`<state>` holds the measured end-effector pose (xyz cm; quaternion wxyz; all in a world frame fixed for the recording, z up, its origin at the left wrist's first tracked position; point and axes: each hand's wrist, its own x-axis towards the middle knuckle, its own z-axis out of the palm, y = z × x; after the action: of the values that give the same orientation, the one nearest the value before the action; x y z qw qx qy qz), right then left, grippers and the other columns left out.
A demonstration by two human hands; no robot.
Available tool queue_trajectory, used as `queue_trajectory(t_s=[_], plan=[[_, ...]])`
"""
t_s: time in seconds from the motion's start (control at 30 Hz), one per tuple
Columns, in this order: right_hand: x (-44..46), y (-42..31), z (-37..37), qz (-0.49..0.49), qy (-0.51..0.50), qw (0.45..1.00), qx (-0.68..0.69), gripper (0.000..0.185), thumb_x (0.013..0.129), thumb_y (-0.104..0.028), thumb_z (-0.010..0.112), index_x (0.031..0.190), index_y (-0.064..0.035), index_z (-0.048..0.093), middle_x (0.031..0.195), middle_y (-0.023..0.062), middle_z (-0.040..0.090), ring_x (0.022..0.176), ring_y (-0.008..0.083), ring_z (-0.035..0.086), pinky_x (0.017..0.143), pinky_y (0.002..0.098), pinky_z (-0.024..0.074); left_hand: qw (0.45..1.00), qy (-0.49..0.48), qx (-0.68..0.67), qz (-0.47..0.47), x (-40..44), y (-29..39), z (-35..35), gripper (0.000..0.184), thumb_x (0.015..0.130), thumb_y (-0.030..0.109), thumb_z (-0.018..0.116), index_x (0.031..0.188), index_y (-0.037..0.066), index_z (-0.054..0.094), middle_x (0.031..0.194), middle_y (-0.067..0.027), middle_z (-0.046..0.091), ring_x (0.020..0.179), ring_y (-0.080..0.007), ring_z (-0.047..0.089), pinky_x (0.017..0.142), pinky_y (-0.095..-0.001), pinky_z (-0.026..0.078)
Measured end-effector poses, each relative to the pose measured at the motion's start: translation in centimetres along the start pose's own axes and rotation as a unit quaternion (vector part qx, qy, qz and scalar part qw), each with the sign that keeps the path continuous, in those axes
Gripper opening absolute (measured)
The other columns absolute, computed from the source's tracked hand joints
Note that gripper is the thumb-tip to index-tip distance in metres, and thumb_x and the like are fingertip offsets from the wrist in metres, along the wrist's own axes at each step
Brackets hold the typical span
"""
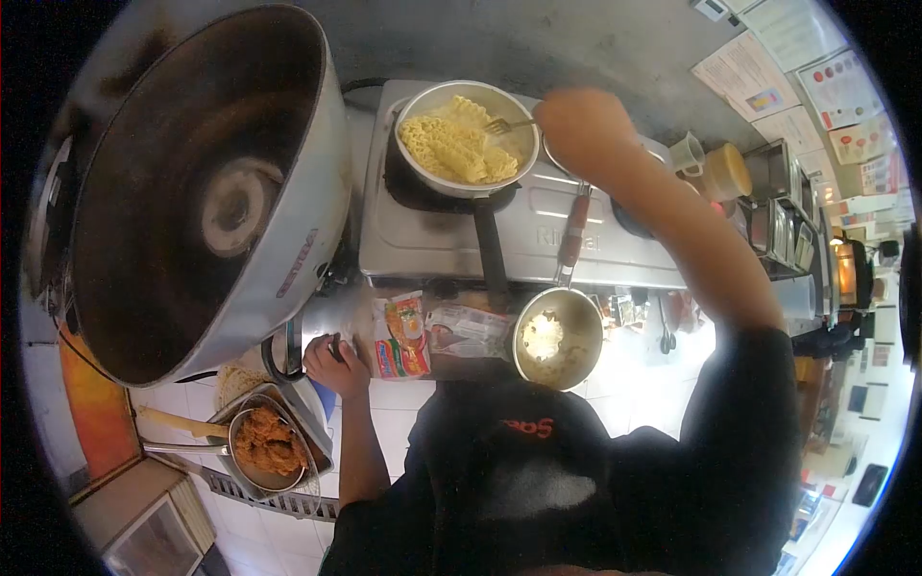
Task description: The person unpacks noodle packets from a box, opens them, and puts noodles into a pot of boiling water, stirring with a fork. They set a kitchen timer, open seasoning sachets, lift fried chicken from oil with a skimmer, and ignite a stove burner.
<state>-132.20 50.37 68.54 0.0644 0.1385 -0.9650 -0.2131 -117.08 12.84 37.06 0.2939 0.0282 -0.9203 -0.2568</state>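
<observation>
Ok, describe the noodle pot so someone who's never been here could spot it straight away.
Find the silver stove. At its left end sits a round metal pot, its black handle jutting over the stove's front edge. Unlike the pan in front of the stove, it holds pale yellow noodles, and the fork in the right hand reaches into it.

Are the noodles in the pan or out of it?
In: the yellow noodles lie inside the pan, ringed by its rim, with the fork in the right hand pointing at them.
</observation>
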Motion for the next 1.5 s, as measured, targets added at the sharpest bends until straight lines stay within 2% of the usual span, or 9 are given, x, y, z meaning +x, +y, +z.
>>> queue_trajectory(t_s=[0.4,0.47,0.7,1.0,1.07,1.1,1.17,1.3,1.5], plan=[[-2.8,-0.4,0.2,-0.044,0.012,0.998,0.039,0.012,0.076,-0.011,0.059,0.075,-0.0051,0.070,0.078,0.0141,0.068,0.071,0.0305,0.069,0.061,0.0398,0.0549,0.999,-0.003,0.030,0.023,0.4,0.6,-0.3,0.033,0.090,0.037,0.054,0.084,0.005,0.058,0.093,-0.0149,0.057,0.089,-0.0338,0.054,0.079,-0.0476,0.040],[-2.2,-0.6,-0.6,-0.066,-0.003,0.997,0.040,0.013,0.077,-0.011,0.059,0.074,-0.0048,0.070,0.077,0.0145,0.069,0.071,0.0306,0.069,0.062,0.0402,0.0557,0.999,-0.040,0.030,-0.005,0.1,0.4,-0.2,0.031,0.090,0.038,0.050,0.092,0.009,0.060,0.104,-0.0097,0.057,0.101,-0.0324,0.051,0.086,-0.0480,0.036],[-1.0,1.2,-3.7,0.009,0.082,0.996,0.020,0.014,0.077,-0.012,0.059,0.074,-0.0051,0.071,0.077,0.0156,0.069,0.073,0.0305,0.069,0.063,0.0409,0.0560,0.999,-0.039,0.035,-0.002,0.2,0.4,-0.3,0.024,0.086,0.031,0.054,0.092,0.009,0.060,0.104,-0.0095,0.057,0.102,-0.0324,0.051,0.087,-0.0472,0.036],[0.4,-0.1,-0.7,-0.004,-0.002,0.999,0.047,0.017,0.080,-0.014,0.058,0.077,-0.0044,0.071,0.080,0.0167,0.069,0.077,0.0319,0.069,0.068,0.0408,0.0562,0.997,-0.027,0.045,0.047,0.0,-0.1,-0.2,0.020,0.086,0.027,0.056,0.092,0.008,0.059,0.103,-0.0107,0.057,0.100,-0.0327,0.052,0.086,-0.0471,0.036],[0.1,0.2,0.3,0.021,-0.022,0.993,0.110,0.019,0.081,-0.018,0.058,0.077,-0.0045,0.071,0.081,0.0163,0.070,0.077,0.0313,0.069,0.068,0.0405,0.0561,0.992,-0.104,0.072,-0.019,0.4,0.9,-0.8,0.015,0.085,0.021,0.059,0.089,0.006,0.058,0.100,-0.0141,0.056,0.099,-0.0338,0.052,0.086,-0.0476,0.036],[0.1,0.1,1.2,0.035,-0.051,0.989,0.132,0.020,0.082,-0.021,0.059,0.077,-0.0058,0.071,0.080,0.0151,0.070,0.076,0.0304,0.069,0.066,0.0416,0.0556,0.996,-0.077,-0.047,-0.013,-2.0,-3.8,1.2,0.013,0.083,0.017,0.061,0.087,0.005,0.056,0.098,-0.0168,0.056,0.097,-0.0346,0.052,0.084,-0.0492,0.037],[0.1,-1.0,4.3,-0.001,-0.015,0.997,0.080,0.014,0.076,-0.019,0.064,0.077,-0.0077,0.072,0.078,0.0112,0.070,0.072,0.0284,0.068,0.059,0.0435,0.0527,0.989,0.053,0.033,0.137,-2.2,-3.5,2.4,0.017,0.089,0.021,0.059,0.089,0.004,0.056,0.098,-0.0166,0.058,0.092,-0.0352,0.054,0.080,-0.0477,0.043],[-1.0,-2.9,3.0,-0.024,-0.002,0.999,0.035,0.011,0.075,-0.015,0.065,0.081,-0.0114,0.074,0.085,0.0069,0.071,0.079,0.0252,0.067,0.053,0.0407,0.0466,0.993,-0.030,0.093,0.068,-0.8,-2.8,1.3,0.033,0.094,0.036,0.052,0.093,0.005,0.062,0.095,-0.0150,0.061,0.088,-0.0361,0.058,0.077,-0.0489,0.044],[-2.6,-3.5,-3.2,-0.027,0.030,0.999,0.009,0.025,0.071,-0.026,0.073,0.093,-0.0136,0.072,0.095,0.0033,0.070,0.089,0.0229,0.065,0.068,0.0406,0.0436,0.990,-0.019,0.131,0.045,-0.2,-1.8,0.7,0.038,0.093,0.045,0.051,0.089,0.010,0.065,0.094,-0.0100,0.063,0.086,-0.0324,0.060,0.074,-0.0499,0.045]])
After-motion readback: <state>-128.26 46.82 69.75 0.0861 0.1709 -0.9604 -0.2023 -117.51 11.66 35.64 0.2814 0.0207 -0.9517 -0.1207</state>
